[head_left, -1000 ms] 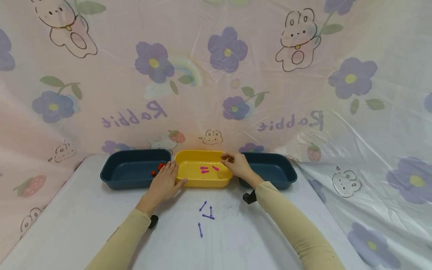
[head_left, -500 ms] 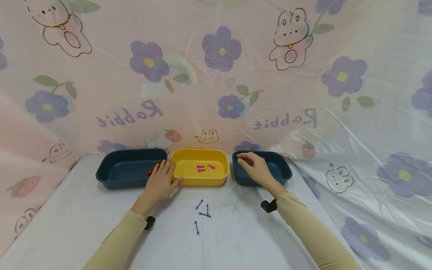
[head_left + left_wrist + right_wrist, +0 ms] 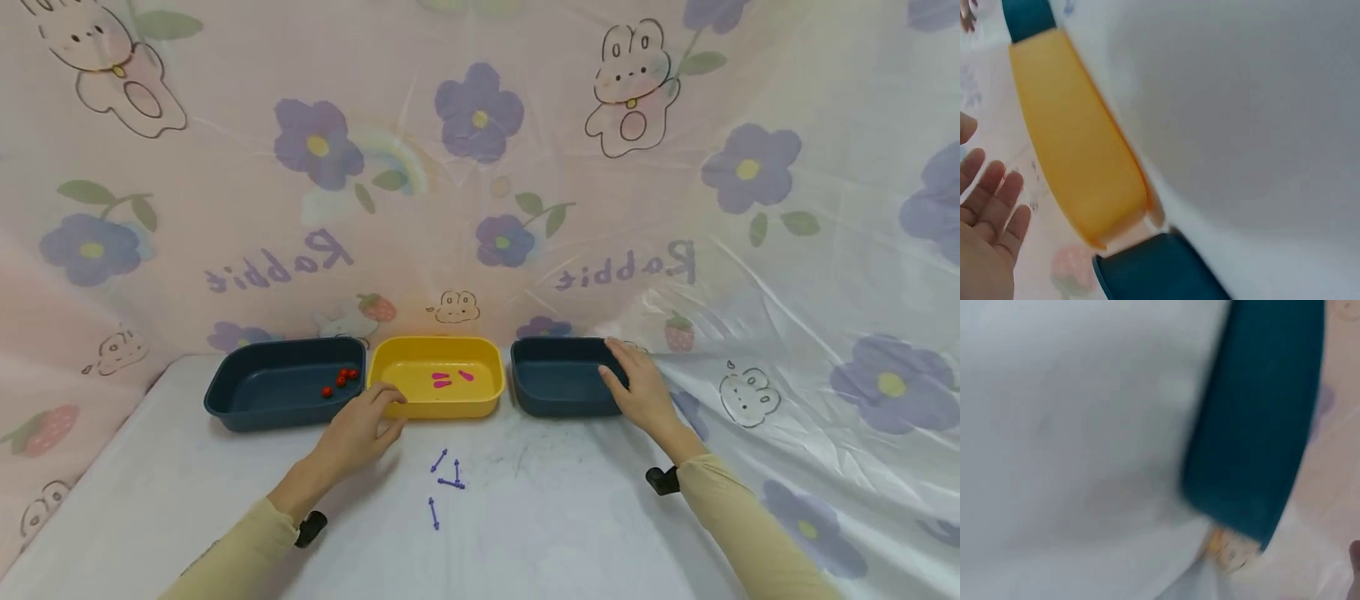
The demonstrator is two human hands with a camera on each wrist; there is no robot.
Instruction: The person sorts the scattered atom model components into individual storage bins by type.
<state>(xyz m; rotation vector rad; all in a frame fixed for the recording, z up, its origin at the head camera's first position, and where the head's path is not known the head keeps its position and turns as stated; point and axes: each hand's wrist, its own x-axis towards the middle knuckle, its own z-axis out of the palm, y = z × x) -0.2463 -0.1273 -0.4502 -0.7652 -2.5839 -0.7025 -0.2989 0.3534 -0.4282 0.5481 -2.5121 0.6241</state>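
Note:
My left hand (image 3: 360,433) hovers by the front left corner of the yellow tray (image 3: 420,410), fingers loosely bent. In the left wrist view its fingers hold nothing; whether it touches the rim I cannot tell. At the outer end of the right dark blue tray (image 3: 558,404), my right hand (image 3: 645,396) has its fingers stretched over or along the rim and grips nothing visible. Small pink drop-shaped pieces (image 3: 441,384) lie in the yellow tray. Several small red pieces (image 3: 341,381) sit in the right part of the left dark blue tray (image 3: 258,392).
Several thin purple sticks with knobbed ends (image 3: 434,513) lie on the white tabletop (image 3: 525,517) in front of the yellow tray. Behind the row of trays hangs a printed curtain (image 3: 420,200), which also falls along both sides.
My right hand has moved right, from the yellow tray across to the far end of the right tray. The left hand has drawn back from the left tray's rim, uncovering the red pieces.

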